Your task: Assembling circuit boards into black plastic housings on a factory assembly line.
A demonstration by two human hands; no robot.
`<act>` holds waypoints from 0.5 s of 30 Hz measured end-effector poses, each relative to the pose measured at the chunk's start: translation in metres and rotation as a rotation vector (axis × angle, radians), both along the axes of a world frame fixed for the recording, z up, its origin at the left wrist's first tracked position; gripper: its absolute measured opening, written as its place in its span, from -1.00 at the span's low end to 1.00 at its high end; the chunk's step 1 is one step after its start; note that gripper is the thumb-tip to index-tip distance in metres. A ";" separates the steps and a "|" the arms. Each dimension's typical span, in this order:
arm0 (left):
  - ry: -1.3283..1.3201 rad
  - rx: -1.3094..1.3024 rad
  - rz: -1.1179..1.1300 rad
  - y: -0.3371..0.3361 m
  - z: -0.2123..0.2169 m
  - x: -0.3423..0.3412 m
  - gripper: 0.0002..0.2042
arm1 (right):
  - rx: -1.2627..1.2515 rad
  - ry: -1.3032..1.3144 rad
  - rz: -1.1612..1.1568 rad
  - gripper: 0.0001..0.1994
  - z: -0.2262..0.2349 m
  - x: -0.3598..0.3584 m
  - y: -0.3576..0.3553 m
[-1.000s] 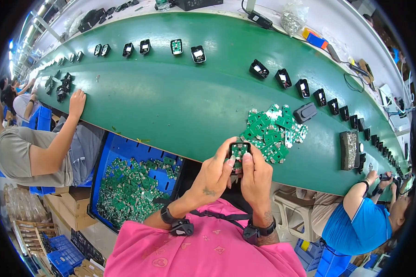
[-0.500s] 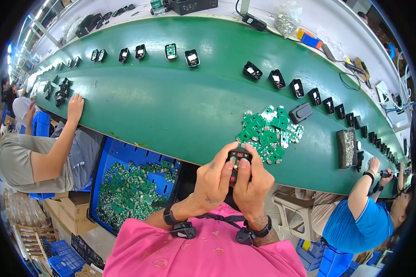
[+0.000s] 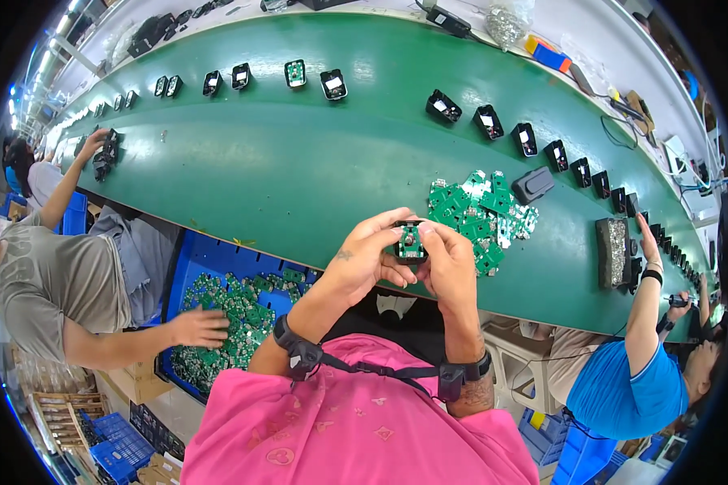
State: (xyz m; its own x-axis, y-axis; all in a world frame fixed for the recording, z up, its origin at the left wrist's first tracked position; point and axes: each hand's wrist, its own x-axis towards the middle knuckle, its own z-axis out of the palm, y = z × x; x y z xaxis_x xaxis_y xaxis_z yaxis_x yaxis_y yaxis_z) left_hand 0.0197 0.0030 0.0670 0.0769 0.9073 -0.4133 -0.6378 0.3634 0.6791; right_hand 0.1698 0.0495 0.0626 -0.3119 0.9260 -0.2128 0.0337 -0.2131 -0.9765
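Black plastic sits pinched between thumbs and fingers of the left hand [image 3: 367, 249] and right hand [image 3: 450, 271]: a housing [image 3: 412, 259] just left of the board pile [image 3: 481, 212], long axis pointing away from the pink shirt [image 3: 356, 432], its open face and circuit board [image 3: 410, 240] turned up. Right beside that pile lies a grey case [image 3: 534, 186], open shells [image 3: 524, 140] line up beyond, and a blue bin [image 3: 196, 257] stands well left.

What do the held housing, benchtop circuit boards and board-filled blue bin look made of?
Housing: probably black plastic, from its smooth rim. Benchtop circuit boards: likely resin laminate, glossy green with bright glints. Blue bin: seemingly moulded plastic, evenly coloured.
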 end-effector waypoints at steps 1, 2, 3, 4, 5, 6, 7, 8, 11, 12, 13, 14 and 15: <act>-0.003 -0.005 -0.001 0.000 -0.002 -0.003 -0.57 | -0.086 0.030 0.022 -0.70 0.002 0.000 0.002; -0.080 0.001 0.006 -0.001 -0.002 -0.006 -0.56 | -0.112 0.042 -0.005 -0.70 0.005 -0.003 0.002; -0.157 0.006 0.014 -0.001 -0.002 -0.008 -0.55 | -0.116 0.043 -0.003 -0.70 0.006 -0.002 0.002; -0.216 0.023 0.005 -0.001 -0.001 -0.011 -0.52 | -0.152 0.048 0.025 -0.67 0.006 -0.001 0.003; -0.219 0.020 0.003 0.001 -0.001 -0.011 -0.52 | -0.186 0.047 0.049 -0.64 0.006 -0.001 0.005; -0.198 -0.009 0.009 0.003 -0.001 -0.011 -0.52 | -0.188 0.045 0.046 -0.64 0.006 -0.001 0.006; -0.176 -0.037 0.016 0.004 0.000 -0.011 -0.51 | -0.184 0.029 0.037 -0.61 0.007 -0.002 0.006; -0.177 -0.039 0.015 0.004 0.001 -0.011 -0.51 | -0.181 0.013 0.028 -0.58 0.006 -0.003 0.006; -0.156 -0.038 0.040 0.005 0.002 -0.012 -0.54 | -0.239 0.048 0.061 -0.63 0.007 -0.002 0.009; -0.157 0.007 0.019 0.005 0.000 -0.014 -0.53 | -0.238 0.049 0.063 -0.63 0.005 -0.003 0.009; -0.157 0.053 0.000 0.005 -0.001 -0.016 -0.52 | -0.234 0.095 0.059 -0.71 0.003 -0.003 0.008; -0.153 0.057 0.011 0.005 0.000 -0.017 -0.52 | -0.230 0.143 0.064 -0.76 0.002 -0.006 0.008; -0.037 0.085 -0.040 0.005 0.001 -0.018 -0.49 | -0.227 0.146 0.077 -0.76 0.005 -0.004 0.007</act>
State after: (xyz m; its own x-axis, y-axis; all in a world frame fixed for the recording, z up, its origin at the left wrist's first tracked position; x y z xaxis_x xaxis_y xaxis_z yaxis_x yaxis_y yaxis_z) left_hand 0.0022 0.0081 0.0681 0.1276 0.9348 -0.3314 -0.6489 0.3314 0.6849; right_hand 0.1654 0.0564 0.0678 -0.4227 0.8317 -0.3599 -0.0794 -0.4296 -0.8995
